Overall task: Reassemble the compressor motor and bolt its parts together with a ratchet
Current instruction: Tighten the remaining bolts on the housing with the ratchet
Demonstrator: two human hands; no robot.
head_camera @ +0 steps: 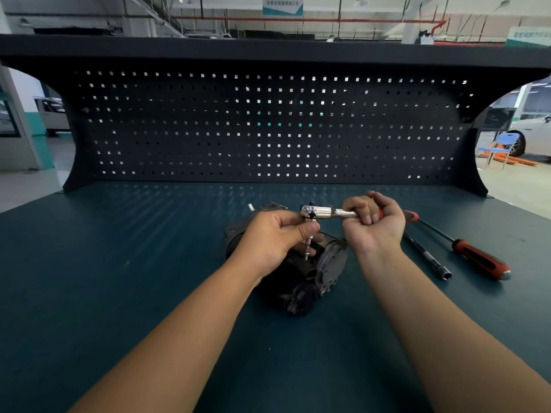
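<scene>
1. Car-repair workshop inside a large industrial hall.
2. Dark teal steel workbench [119,263] backed by a black perforated metal tool panel [268,129].
3. Hand tools in view: chrome ratchet [319,212], red-and-black-handled screwdriver [477,257], slim steel socket bar [429,257], around a grimy black compressor motor [331,260].
4. White car [533,129] parked behind on the right, pale van [53,114] on the left, red ceiling pipe [328,20] overhead.

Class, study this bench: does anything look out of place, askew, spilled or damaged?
Nothing looks spilled or broken. One small silver part lies loose on the bench just behind the compressor motor, on its own. It may be a fastener not yet fitted.
</scene>
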